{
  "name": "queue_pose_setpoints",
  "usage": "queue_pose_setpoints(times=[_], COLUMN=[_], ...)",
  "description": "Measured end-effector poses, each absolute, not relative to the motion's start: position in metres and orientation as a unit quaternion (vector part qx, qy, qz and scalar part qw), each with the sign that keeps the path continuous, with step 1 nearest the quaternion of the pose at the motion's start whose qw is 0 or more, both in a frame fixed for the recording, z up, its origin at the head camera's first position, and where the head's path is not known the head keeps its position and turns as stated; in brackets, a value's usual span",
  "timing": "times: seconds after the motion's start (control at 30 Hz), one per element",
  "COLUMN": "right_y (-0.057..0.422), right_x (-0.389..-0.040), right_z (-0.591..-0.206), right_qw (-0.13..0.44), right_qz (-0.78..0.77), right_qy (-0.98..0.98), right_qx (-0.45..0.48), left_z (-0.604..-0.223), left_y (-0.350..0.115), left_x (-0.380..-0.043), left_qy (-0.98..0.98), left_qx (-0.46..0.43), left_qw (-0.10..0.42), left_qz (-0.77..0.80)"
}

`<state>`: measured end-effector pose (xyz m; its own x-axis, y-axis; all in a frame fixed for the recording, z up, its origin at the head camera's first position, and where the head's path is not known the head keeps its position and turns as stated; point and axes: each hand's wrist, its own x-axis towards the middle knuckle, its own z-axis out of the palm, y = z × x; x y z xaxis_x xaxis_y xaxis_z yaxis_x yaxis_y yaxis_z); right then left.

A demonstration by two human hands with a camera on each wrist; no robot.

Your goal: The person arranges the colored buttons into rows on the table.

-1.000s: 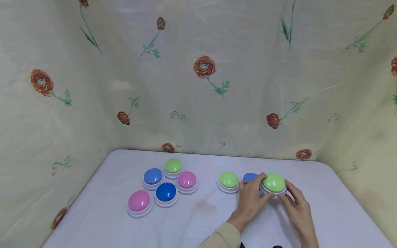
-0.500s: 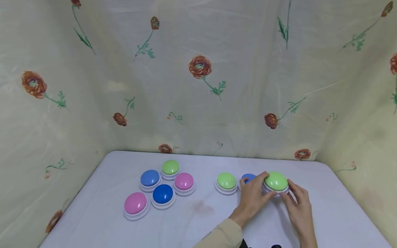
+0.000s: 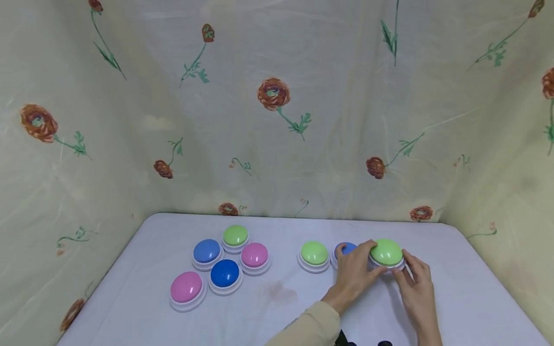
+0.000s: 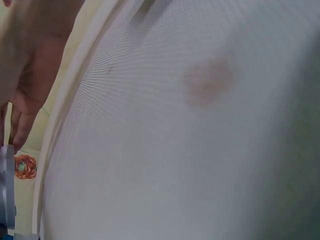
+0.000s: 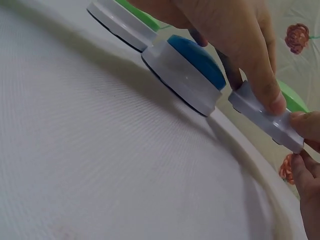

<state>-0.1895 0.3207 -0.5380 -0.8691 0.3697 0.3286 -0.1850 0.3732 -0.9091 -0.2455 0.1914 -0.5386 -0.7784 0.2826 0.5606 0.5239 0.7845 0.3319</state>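
Note:
Both hands hold a green-domed push button (image 3: 386,253) with a white round base at the right of the table. My left hand (image 3: 356,270) grips its left side with thumb and fingers, and my right hand (image 3: 416,294) pinches the right side. In the right wrist view the button's base (image 5: 265,116) hangs tilted above the table. A blue push button (image 3: 347,248), partly hidden behind the left hand, stands on the table beside another green push button (image 3: 314,253). The left wrist view catches only part of a hand and a white base (image 4: 7,185) at its left edge.
Left on the white table (image 3: 303,312) stand a light blue button (image 3: 206,251), a green button (image 3: 235,235), a dark blue button (image 3: 224,273) and two pink buttons (image 3: 254,254). A flowered cloth (image 3: 329,120) hangs around the table. Dark round objects show at the bottom edge.
Both hands have shifted the held green button slightly right, farther from the blue one. The camera view has turned a little, so the other buttons appear farther left.

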Motion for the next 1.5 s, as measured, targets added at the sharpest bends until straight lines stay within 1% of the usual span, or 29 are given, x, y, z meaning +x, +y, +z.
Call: queue_pose_setpoints(times=[0.2, 0.63, 0.73, 0.97, 1.2, 1.5], right_y=[0.322, 0.321, 0.322, 0.325, 0.326, 0.328], right_x=[-0.189, -0.190, -0.190, -0.189, -0.185, -0.189], right_z=[-0.540, -0.543, -0.543, -0.544, -0.545, -0.545], right_qw=[0.220, 0.217, 0.207, 0.165, 0.099, 0.064], right_qz=[0.537, 0.522, 0.517, 0.520, 0.511, 0.472], right_qy=[-0.809, -0.819, -0.825, -0.833, -0.850, -0.876], right_qx=[-0.090, -0.097, -0.090, -0.091, -0.078, -0.074], left_z=[-0.541, -0.546, -0.546, -0.548, -0.550, -0.551], left_y=[0.194, 0.195, 0.195, 0.198, 0.197, 0.194], left_x=[-0.246, -0.245, -0.245, -0.244, -0.243, -0.246], left_qy=[-0.913, -0.920, -0.920, -0.923, -0.925, -0.922], left_qx=[-0.221, -0.220, -0.220, -0.221, -0.226, -0.245], left_qw=[0.259, 0.270, 0.276, 0.273, 0.265, 0.263], left_qz=[-0.225, -0.182, -0.172, -0.157, -0.155, -0.143])
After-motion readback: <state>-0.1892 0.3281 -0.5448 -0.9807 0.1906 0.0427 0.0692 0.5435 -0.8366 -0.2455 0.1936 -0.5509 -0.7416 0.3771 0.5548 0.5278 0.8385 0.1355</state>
